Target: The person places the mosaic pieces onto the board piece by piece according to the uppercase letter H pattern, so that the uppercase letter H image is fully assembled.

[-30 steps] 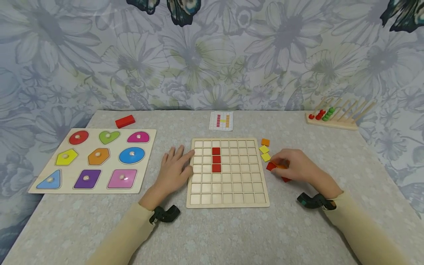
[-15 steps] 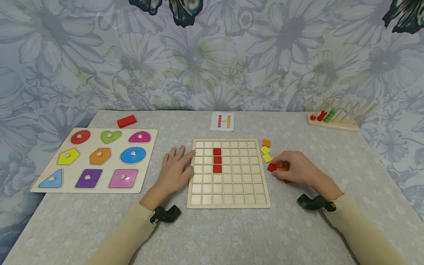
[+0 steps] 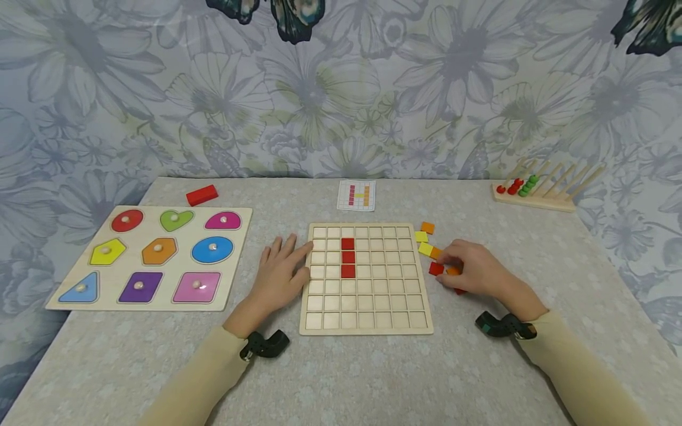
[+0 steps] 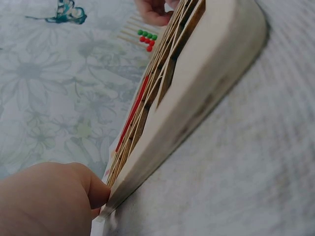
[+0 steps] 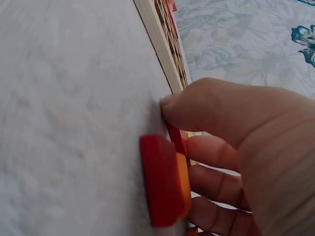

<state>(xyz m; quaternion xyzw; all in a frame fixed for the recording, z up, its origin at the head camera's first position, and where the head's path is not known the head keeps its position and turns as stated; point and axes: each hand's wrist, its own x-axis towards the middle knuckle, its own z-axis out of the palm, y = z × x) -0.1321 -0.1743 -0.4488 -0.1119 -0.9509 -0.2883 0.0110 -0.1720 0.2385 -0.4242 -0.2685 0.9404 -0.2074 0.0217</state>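
In the head view a wooden grid board point(image 3: 366, 322) lies at the middle, with a column of three red tiles point(image 3: 348, 257) in its cells. My left hand point(image 3: 278, 273) rests at the board's left edge, fingers spread; its thumb touches the rim in the left wrist view. To the right of the board, my right hand point(image 3: 471, 269) is over the loose tiles. Its thumb and index finger are around a red tile point(image 3: 436, 268). Another red tile point(image 5: 161, 182) and an orange tile point(image 5: 183, 183) lie under the fingers. Beyond the fingertips are yellow tiles point(image 3: 425, 249).
A pattern card point(image 3: 356, 194) lies behind the board. At left is a knobbed shape puzzle point(image 3: 160, 260), with a red block point(image 3: 202, 195) behind it. A bead counting stand point(image 3: 535, 198) stands at the back right. One orange tile point(image 3: 428, 227) sits near the board's upper right corner.
The yellow tiles have shifted left toward the board, and an orange tile now shows beside them. The red tile at my right fingertips has turned slightly. My left hand has stayed put.
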